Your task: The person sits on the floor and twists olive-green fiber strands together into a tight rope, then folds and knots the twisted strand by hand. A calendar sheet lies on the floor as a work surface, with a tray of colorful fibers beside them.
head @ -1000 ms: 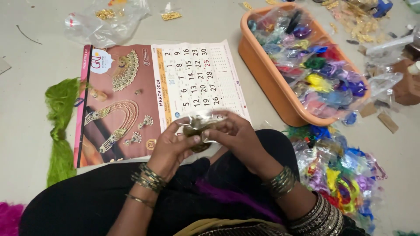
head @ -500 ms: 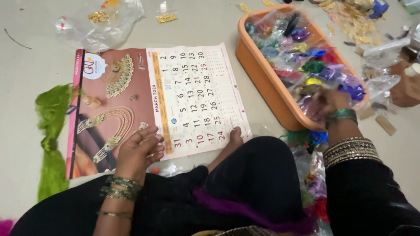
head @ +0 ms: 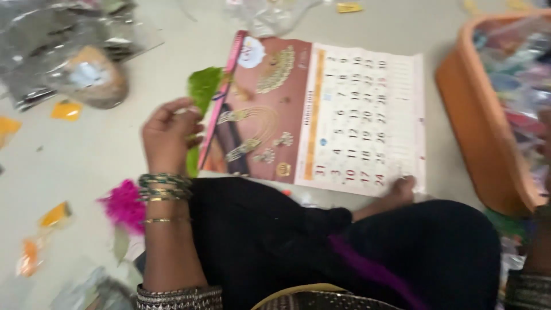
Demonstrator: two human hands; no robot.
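Hovering just above the floor (head: 86,172), the left hand (head: 167,138) sits at the left edge of the wall calendar (head: 344,115), its fingers loosely curled and slightly apart, with nothing clearly pinched between them; whether the fingertips touch the green tuft (head: 201,89) beside them cannot be told through the blur. Stacked bangles (head: 163,186) in green and gold ring the wrist, and a thinner gold one sits lower on the forearm.

That green tuft lies on the floor, tucked against the calendar's pink spine, just beyond the fingers. A pink tuft (head: 123,206) lies on the floor near the wrist, against the black-clad knee (head: 270,241). The calendar lies flat in front of the crossed legs, a jewellery picture on its left half and a date grid on its right.

The right hand is out of sight; only a banded wrist shows at the right edge, so its grip cannot be judged. An orange tray (head: 482,132) holding clear packets of coloured bits stands on the floor to the right of the calendar. Crumpled clear plastic bags (head: 74,63) lie at upper left, with small orange packets (head: 54,215) scattered on the floor at left.
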